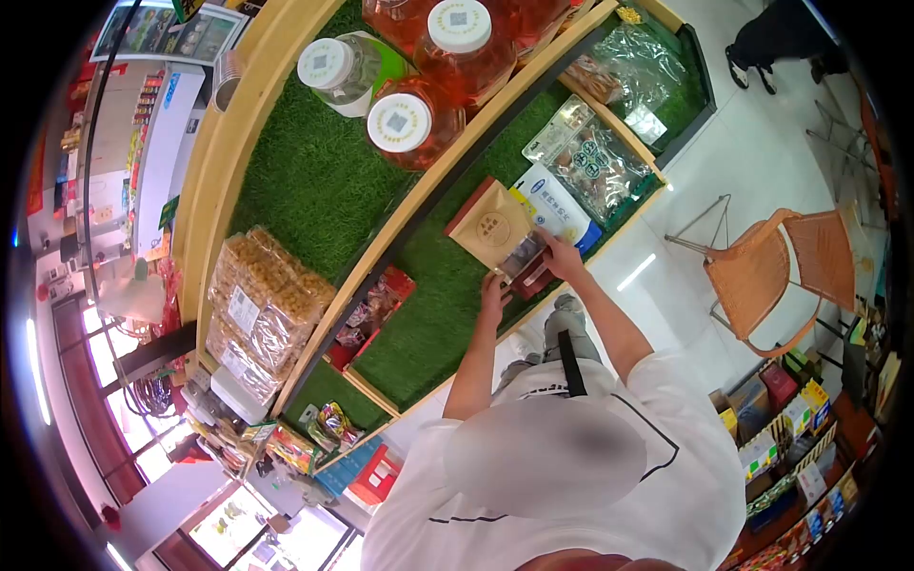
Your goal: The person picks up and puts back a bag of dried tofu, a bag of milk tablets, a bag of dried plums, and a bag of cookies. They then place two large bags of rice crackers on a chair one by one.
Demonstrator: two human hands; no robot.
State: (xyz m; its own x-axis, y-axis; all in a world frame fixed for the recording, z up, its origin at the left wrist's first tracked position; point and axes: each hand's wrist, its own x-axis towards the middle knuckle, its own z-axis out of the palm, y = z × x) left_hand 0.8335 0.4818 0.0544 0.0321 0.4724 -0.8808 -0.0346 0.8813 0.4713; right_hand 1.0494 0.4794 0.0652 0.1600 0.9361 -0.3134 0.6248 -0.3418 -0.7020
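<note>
A brown kraft-paper pouch (490,226), with a round printed mark, a clear window and dark red ends, lies tilted over the green turf-lined shelf. My left hand (493,295) grips its lower left edge, fingers bent against it. At the lower right edge, my right hand (562,257) has its fingers closed on the same pouch, near the window. Just beyond my right hand is a white and blue packet (557,206), partly behind the pouch. A clear bag of dark dried food (588,160) sits farther up the shelf. The undersides of both hands are hidden.
On the upper tier stand several white-lidded jars (400,124) and bagged golden snacks (267,295). A wooden rail (438,176) divides the tiers. A red box (376,314) is left of my hands. A wicker chair (762,276) stands right; another person's legs (785,43) show beyond.
</note>
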